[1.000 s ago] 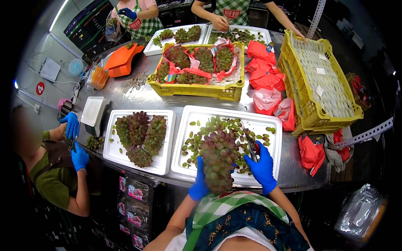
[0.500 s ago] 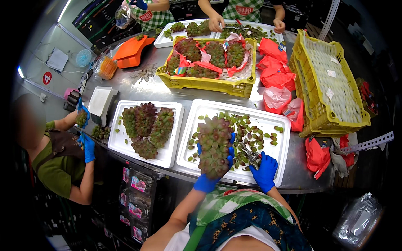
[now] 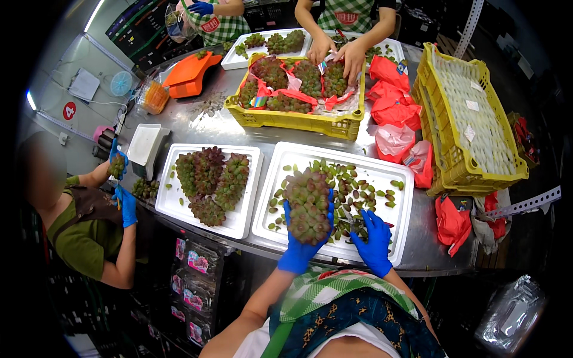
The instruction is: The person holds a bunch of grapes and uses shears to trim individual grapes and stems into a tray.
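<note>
My left hand (image 3: 300, 249), in a blue glove, holds a large bunch of reddish-green grapes (image 3: 308, 206) over a white tray (image 3: 271, 179). Its fingers show along both sides of the bunch. At the tray's right part my right hand (image 3: 375, 243), also gloved in blue, has its fingers stretched out and apart. Under and beside these fingers lie small shears (image 3: 352, 224), partly hidden; a red tip shows right of the hand. Many loose grapes (image 3: 343, 185) are scattered over the tray around both hands.
Left of my tray stands another white tray (image 3: 167, 206) with several grape bunches (image 3: 209, 179). A yellow crate (image 3: 292, 124) of grapes and red wrapping sits behind. Red bags (image 3: 395, 110) and a tall yellow crate (image 3: 444, 149) stand at right. Co-workers are at left and across the table.
The bunch in my left hand has tipped and come lower, showing more of the glove. My right hand's fingers have straightened from around the shears. A co-worker's hands have reached into the yellow crate.
</note>
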Demonstrator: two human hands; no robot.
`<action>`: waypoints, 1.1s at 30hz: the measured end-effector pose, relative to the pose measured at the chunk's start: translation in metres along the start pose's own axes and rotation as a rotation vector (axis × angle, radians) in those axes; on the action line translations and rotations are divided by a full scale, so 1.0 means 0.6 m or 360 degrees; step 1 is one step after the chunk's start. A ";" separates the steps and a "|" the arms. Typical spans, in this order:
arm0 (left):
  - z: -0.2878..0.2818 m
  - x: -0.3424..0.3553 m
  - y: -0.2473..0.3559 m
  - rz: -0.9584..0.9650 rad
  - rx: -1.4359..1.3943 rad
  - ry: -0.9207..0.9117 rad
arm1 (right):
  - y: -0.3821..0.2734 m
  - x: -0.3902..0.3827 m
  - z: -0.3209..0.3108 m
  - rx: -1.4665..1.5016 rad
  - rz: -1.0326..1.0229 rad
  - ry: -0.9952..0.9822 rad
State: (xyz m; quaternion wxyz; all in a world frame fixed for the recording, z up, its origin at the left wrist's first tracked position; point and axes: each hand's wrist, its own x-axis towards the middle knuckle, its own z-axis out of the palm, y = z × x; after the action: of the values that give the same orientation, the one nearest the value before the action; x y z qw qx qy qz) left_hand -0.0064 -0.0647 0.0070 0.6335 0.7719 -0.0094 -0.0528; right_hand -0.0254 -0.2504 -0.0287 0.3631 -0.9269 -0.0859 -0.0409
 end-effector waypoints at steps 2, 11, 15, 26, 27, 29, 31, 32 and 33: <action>0.003 -0.003 -0.004 -0.0014 -0.0306 -0.0007 | -0.052 0.025 -0.032 0.0365 -0.0220 0.0025; 0.008 -0.007 -0.012 -0.0377 -0.2350 0.0039 | -0.138 0.037 -0.046 0.0789 -0.0321 -0.0133; 0.009 -0.009 -0.019 -0.0421 -0.2283 0.0070 | -0.134 0.025 -0.039 0.0887 -0.0170 -0.0124; 0.008 -0.003 -0.019 -0.0328 -0.2226 0.0059 | -0.114 0.029 -0.058 0.1133 -0.0013 -0.0462; 0.006 -0.003 -0.018 -0.0346 -0.2170 0.0065 | -0.114 0.032 -0.056 0.1232 0.0075 -0.0370; 0.005 -0.006 -0.008 -0.0391 -0.2062 0.0062 | -0.111 0.041 -0.051 0.1417 0.0260 -0.0172; 0.008 -0.011 0.003 -0.0427 -0.1793 0.0079 | -0.112 0.058 -0.048 0.1613 0.0339 -0.0223; 0.008 -0.014 0.010 -0.0443 -0.1657 0.0088 | -0.112 0.066 -0.045 0.1713 0.0378 -0.0249; 0.012 -0.016 0.016 -0.0387 -0.1511 0.0164 | -0.106 0.070 -0.036 0.1810 0.0360 -0.0331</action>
State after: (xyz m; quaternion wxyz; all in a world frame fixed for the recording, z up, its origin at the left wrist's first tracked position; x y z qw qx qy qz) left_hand -0.0164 -0.0729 0.0157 0.9042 0.3951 0.1371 -0.0866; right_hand 0.0035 -0.2135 0.0353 0.7949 -0.5891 -0.0300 0.1419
